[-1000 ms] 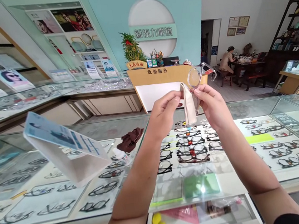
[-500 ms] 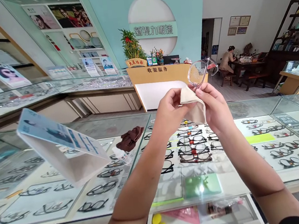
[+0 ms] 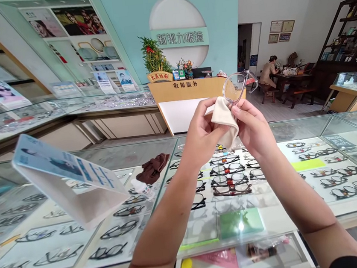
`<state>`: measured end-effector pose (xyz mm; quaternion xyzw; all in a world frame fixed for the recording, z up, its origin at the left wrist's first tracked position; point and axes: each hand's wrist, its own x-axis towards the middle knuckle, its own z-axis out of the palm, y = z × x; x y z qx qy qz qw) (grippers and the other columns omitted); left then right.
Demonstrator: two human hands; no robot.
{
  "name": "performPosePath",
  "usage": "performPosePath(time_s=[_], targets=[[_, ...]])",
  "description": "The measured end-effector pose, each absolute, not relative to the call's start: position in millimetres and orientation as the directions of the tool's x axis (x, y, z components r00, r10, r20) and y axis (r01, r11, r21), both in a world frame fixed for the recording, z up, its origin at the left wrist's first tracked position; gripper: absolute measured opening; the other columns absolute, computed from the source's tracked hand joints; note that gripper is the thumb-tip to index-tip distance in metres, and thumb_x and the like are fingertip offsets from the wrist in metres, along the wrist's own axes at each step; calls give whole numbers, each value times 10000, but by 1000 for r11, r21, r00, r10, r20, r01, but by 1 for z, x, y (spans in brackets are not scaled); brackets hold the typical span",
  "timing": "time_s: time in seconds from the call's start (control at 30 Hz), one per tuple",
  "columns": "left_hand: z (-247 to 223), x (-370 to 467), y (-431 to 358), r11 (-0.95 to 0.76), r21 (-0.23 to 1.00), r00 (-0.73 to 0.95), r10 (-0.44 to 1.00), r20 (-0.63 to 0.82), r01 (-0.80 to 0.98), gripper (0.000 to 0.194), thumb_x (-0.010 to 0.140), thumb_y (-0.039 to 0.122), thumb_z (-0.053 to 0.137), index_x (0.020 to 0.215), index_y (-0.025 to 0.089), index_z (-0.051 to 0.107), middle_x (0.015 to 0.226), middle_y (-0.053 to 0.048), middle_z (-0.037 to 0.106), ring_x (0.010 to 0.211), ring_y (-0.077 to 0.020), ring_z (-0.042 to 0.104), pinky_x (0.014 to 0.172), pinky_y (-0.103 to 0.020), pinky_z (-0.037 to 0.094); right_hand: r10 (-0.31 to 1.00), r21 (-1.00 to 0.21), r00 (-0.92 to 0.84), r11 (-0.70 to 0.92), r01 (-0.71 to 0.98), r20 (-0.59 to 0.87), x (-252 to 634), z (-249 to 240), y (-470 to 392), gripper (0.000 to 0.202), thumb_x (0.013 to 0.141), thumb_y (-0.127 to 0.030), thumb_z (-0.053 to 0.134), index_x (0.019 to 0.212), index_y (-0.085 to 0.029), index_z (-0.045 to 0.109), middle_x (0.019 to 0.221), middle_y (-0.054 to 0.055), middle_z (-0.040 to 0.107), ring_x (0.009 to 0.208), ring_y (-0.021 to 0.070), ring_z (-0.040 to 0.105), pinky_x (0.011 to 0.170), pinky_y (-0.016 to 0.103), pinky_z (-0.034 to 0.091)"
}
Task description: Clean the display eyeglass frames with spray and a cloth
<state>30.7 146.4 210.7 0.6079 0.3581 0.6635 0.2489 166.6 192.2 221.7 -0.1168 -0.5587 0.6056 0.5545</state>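
Note:
Above the glass counter, my right hand (image 3: 254,126) is closed on a pair of clear-framed eyeglasses (image 3: 233,88), gripping them by the lower part of the rim. The lenses stand upright, and a red tag shows near the far temple. My left hand (image 3: 201,132) pinches a cream cleaning cloth (image 3: 225,118) between thumb and fingers. The cloth's upper edge meets the lower rim of the eyeglasses, and its loose end hangs between my hands. Some fingertips of both hands are hidden behind the cloth and frame.
Below my hands, a glass display counter (image 3: 205,230) holds rows of eyeglasses (image 3: 230,179). On its top stand a tilted card sign (image 3: 62,164), a small white bottle (image 3: 142,187) and a crumpled brown cloth (image 3: 152,168). A person (image 3: 268,74) sits at a table in the back right.
The left fingers and cream cloth have shifted slightly up along the rim of the eyeglasses. The whole view has turned a little, so the background sits slightly further left.

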Motion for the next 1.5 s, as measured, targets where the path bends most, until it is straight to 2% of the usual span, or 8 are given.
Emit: performPosePath(time_s=[0.23,0.47,0.63,0.77,1.0,1.1,1.27,1.5], targets=[[209,33,147,-634,765,-138,753,644,115,619,828,544,910,1307,297,606,1238,-66,752,1074,-260,740,834,-338,579,800,-790,-370,198,-581,473,168,223,195,425,721,-497,944,812,-264,600,893,-21,626,818,157,579,766,289,522],[211,29,145,-565,820,-75,817,571,88,648,805,464,927,1348,302,613,1106,-38,757,871,-219,725,723,-307,558,806,-803,-368,207,-559,464,169,222,198,418,735,-515,926,819,-267,600,889,-13,640,820,166,584,760,300,525],[215,26,145,-587,804,-20,806,591,100,570,786,405,924,1274,263,667,1208,-51,741,995,-220,718,802,-293,571,806,-807,-387,177,-564,448,169,224,196,408,698,-488,939,795,-264,611,886,-13,658,801,160,568,710,287,498],[214,26,145,-562,823,-23,824,566,85,581,784,370,922,1300,273,671,1151,-41,759,902,-204,718,728,-283,560,809,-814,-367,215,-540,458,170,224,194,420,720,-508,924,798,-267,589,927,-3,688,835,172,603,718,299,502],[212,21,153,-474,881,-18,880,474,18,487,682,348,962,1080,219,712,946,-16,758,821,-197,689,718,-299,546,820,-829,-381,188,-526,427,169,221,194,409,723,-479,924,791,-262,583,923,-15,702,704,138,533,595,279,411],[212,17,157,-424,905,3,905,425,-10,459,643,367,971,1006,194,749,925,-25,762,846,-209,681,761,-322,546,812,-834,-401,178,-523,425,169,222,195,395,729,-478,915,803,-270,587,833,-29,655,701,143,556,618,285,449],[211,15,157,-376,926,76,923,376,-17,393,677,386,948,977,192,784,918,-29,767,834,-214,682,768,-336,536,777,-845,-512,47,-533,367,170,225,201,352,688,-431,875,837,-285,591,876,-2,750,911,233,715,772,360,585],[213,20,156,-415,910,66,908,413,22,336,710,379,903,964,193,786,947,-41,780,820,-205,664,741,-324,536,811,-833,-478,23,-552,339,175,224,212,275,704,-342,824,787,-265,574,753,-31,653,703,162,630,673,326,544]])
